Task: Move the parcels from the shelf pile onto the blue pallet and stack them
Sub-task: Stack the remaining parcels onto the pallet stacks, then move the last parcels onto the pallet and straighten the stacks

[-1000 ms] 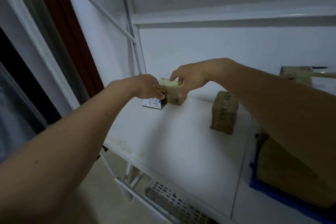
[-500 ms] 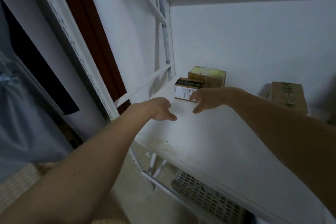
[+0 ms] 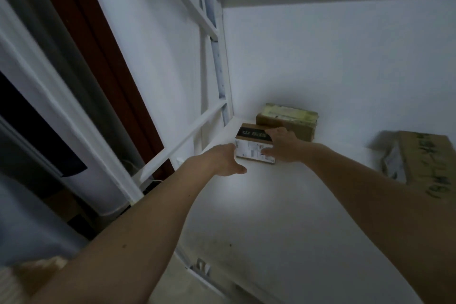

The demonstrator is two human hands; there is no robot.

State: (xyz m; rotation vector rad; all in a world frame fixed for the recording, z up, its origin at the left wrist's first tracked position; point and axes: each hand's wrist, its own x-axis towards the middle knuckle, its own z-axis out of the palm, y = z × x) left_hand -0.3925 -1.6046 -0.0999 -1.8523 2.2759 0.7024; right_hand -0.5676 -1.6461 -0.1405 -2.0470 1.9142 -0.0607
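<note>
The right hand (image 3: 283,147) lay over the small box (image 3: 254,147) at the shelf's (image 3: 283,217) back corner, not clearly clamped, the left hand (image 3: 225,160) open at its side (barely touching), so a lopsided lift could probably drop it.

White shelf (image 3: 283,217), three parcels (image 3: 254,149)

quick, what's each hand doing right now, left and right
Left hand: open, at the left end of the small white-labelled parcel, no grip visible.
Right hand: grips that parcel's right end.
</note>
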